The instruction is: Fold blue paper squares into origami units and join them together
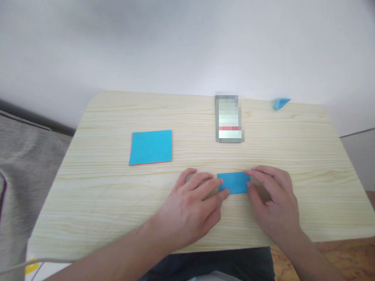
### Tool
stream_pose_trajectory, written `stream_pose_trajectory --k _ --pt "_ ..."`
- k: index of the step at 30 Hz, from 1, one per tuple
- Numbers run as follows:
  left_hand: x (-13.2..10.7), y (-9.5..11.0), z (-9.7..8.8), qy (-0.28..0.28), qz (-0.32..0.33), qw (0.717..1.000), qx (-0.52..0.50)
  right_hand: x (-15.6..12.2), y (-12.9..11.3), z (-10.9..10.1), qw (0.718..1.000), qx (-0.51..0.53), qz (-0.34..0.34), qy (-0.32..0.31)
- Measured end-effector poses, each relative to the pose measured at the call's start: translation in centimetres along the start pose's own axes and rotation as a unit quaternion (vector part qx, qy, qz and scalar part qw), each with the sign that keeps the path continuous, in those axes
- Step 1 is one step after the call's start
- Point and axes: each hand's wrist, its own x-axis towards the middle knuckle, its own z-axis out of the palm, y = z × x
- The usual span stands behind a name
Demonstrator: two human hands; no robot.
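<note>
Both ends of folded blue paper (234,182) pinched on table (96,195): left hand (190,205) fingers, right hand (277,205) fingers.

Beyond the right hand (274,203), the phone (230,118) is blurred into blocks. Fingertips of that hand and of the left hand (190,207) cover both ends of the blue paper (234,182); whether they grip or only press cannot be told. Farther beyond the right hand, a blue scrap (281,103) is too small to make out.

Blue square sheet (150,147), blurred phone (229,119), small blue scrap (281,103), wooden table (102,203)
</note>
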Motion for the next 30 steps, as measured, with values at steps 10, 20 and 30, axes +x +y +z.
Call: stream_pose_trajectory --k 10,20,30 --pt "-0.1 0.0 0.1 -0.001 0.001 1.000 -0.001 -2.7 -1.8 -0.1 0.995 -0.061 -0.057 -0.053" --pt "-0.6 -0.1 0.4 0.001 0.011 1.000 0.012 -5.4 0.3 -1.9 0.982 -0.129 -0.092 -0.103" --pt "-1.4 0.1 0.0 -0.010 0.012 0.999 0.029 -5.4 2.1 -2.5 0.989 -0.082 -0.104 -0.072"
